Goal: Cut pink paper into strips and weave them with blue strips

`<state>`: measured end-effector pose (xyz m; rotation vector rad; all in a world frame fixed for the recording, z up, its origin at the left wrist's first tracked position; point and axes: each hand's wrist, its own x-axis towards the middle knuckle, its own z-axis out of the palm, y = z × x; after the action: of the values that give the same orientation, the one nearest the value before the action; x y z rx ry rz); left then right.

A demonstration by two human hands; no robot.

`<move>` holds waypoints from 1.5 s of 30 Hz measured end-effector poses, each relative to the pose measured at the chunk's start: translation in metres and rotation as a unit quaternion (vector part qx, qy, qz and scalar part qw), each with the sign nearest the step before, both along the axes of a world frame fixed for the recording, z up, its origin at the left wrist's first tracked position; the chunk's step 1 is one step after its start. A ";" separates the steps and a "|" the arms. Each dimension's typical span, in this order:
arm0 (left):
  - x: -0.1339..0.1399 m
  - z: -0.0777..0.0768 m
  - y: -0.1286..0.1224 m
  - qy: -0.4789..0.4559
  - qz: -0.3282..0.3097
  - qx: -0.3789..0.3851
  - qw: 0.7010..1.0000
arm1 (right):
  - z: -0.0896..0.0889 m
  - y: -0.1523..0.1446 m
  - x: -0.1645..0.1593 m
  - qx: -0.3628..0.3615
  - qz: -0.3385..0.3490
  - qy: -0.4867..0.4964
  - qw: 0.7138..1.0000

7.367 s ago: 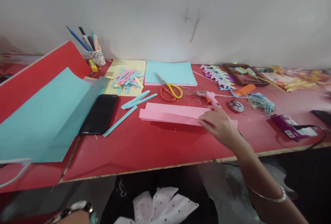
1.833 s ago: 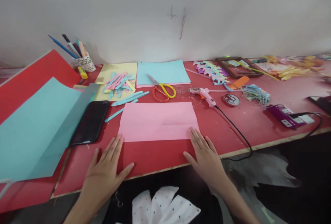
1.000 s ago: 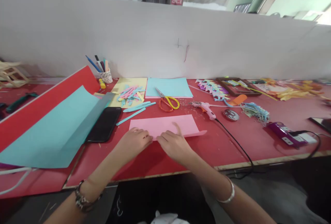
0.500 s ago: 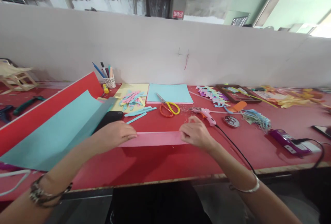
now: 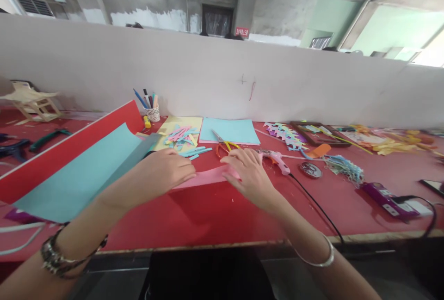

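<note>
Folded pink paper strip [image 5: 204, 178] lies lengthwise left-to-right, left hand [image 5: 163, 173] and right hand [image 5: 248, 175] each pinching one end.

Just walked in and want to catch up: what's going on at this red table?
A person is working a pink paper on the red table, with the left hand on one end and the right hand on the other. Scissors lie just behind the hands and a pink glue gun to their right. A large blue sheet leans at the left.
</note>
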<state>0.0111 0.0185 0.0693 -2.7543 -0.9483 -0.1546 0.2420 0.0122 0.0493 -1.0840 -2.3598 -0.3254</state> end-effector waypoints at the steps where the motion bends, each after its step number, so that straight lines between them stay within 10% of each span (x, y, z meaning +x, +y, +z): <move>1: 0.001 0.000 0.000 0.004 0.001 0.012 1.000 | -0.001 0.005 -0.003 -0.005 -0.002 0.005 1.000; 10: 0.030 -0.003 0.007 -0.023 -0.078 0.330 0.941 | -0.007 0.023 -0.019 0.002 0.062 0.026 0.998; 17: -0.006 -0.010 0.013 -0.047 -0.069 0.379 0.922 | -0.008 0.016 0.015 0.018 0.061 0.063 0.996; 23: -0.052 -0.015 0.001 -0.105 0.135 0.347 0.922 | -0.001 0.007 0.045 0.067 0.028 0.127 0.989; 26: -0.052 -0.016 -0.013 -0.255 0.222 0.208 0.918 | -0.004 -0.004 0.039 0.127 0.049 0.102 0.985; 29: -0.033 -0.020 -0.029 -0.373 0.174 0.179 0.894 | -0.018 -0.013 0.022 0.185 0.044 0.039 0.981; 34: 0.023 -0.048 -0.041 -0.119 0.069 0.144 0.980 | -0.050 -0.018 -0.001 0.210 0.045 -0.017 0.976; 39: 0.058 -0.091 -0.040 0.067 0.100 0.021 0.993 | -0.072 -0.024 0.003 0.002 0.069 -0.056 0.996; 45: 0.061 -0.107 -0.042 -0.028 0.142 -0.095 0.985 | -0.083 -0.029 -0.001 -0.222 -0.001 -0.075 0.972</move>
<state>0.0722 -0.0232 -0.0379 -2.7542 -1.4250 -0.0979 0.2408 -0.0169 -0.0335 -1.2974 -2.6414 0.1378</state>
